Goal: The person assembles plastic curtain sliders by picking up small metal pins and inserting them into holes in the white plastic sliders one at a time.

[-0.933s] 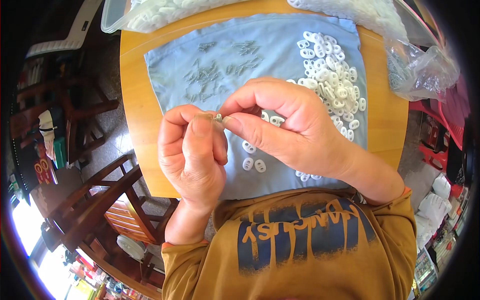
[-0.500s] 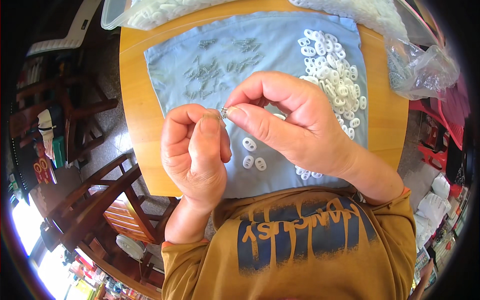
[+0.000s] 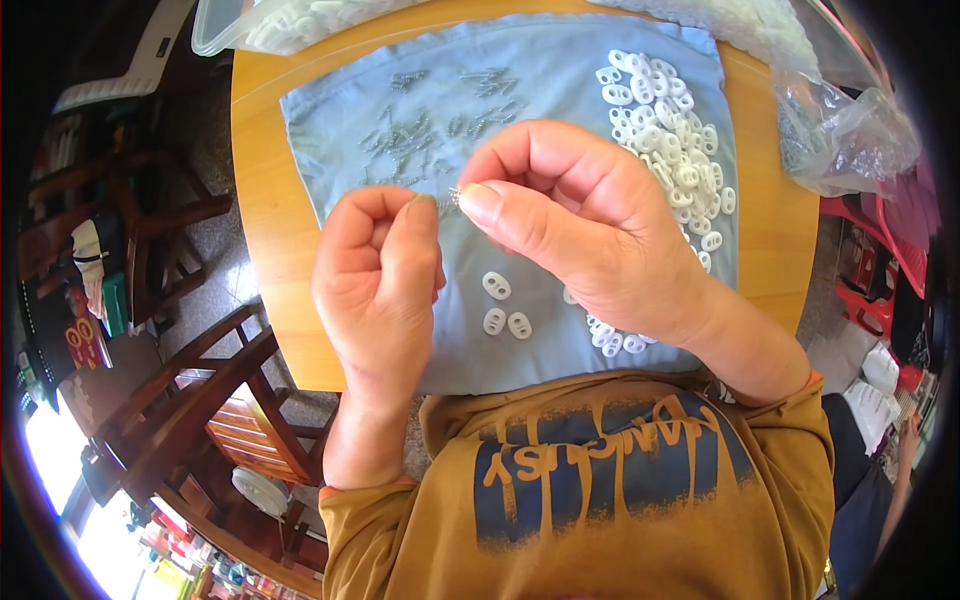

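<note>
Above the blue cloth (image 3: 460,360), my right hand (image 3: 600,230) pinches a small metal spring (image 3: 455,196) between thumb and forefinger. Just left of it, my left hand (image 3: 375,280) has thumb and forefinger pressed together; what they hold, if anything, is hidden. A small gap separates the fingertips of the two hands. Beyond them, several thin springs (image 3: 405,135) lie scattered over the cloth. Three white oval two-hole plastic pieces (image 3: 495,286) rest below the hands. More of these pieces form a heap (image 3: 685,175) at the right, partly behind my right hand.
At the far left edge of the wooden table (image 3: 270,200) stands a clear tub (image 3: 300,25) of white pieces. A clear plastic bag (image 3: 840,140) hangs over the far right side. Wooden chairs (image 3: 240,420) stand left; another person's arm (image 3: 900,470) shows at lower right.
My hands have moved slightly away from me, and their fingertips have drawn a little apart. The other person has come further into view at the lower right.
</note>
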Available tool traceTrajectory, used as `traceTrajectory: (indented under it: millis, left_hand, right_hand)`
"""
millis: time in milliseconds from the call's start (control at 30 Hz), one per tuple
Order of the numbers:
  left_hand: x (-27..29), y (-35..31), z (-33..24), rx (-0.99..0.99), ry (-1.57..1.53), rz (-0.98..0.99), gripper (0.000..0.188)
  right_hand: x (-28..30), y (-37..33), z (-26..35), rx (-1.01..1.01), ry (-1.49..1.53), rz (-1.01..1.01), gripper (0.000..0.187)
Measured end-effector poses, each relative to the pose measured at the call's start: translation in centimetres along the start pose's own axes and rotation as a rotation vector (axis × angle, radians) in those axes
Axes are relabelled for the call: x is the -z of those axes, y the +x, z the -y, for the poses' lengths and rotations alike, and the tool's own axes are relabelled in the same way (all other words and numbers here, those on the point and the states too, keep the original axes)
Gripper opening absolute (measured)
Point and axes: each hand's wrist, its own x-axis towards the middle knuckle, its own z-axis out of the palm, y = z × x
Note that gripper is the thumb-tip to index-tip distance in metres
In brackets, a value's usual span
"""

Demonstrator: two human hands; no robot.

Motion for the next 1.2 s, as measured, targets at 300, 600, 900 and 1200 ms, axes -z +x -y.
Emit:
traceTrajectory:
  millis: [300, 600, 900, 1200]
  left_hand:
    - [0.6, 0.6, 0.2, -0.034, 0.306, 0.047, 0.016]
    - [1.2, -0.5, 0.0, -0.229, 0.177, 0.245, 0.015]
    - [1.4, -1.7, 1.3, -0.233, 0.147, 0.193, 0.012]
    - [0.3, -1.4, 1.2, -0.182, -0.011, 0.141, 0.006]
  right_hand:
    - [0.8, -0.1, -0.2, -0.036, -0.082, 0.000, 0.015]
    - [1.4, -0.6, 0.0, -0.162, -0.035, 0.119, 0.015]
    - [1.7, -0.9, -0.4, -0.318, 0.080, 0.185, 0.016]
    - [1.2, -1.5, -0.1, -0.016, -0.214, 0.108, 0.014]
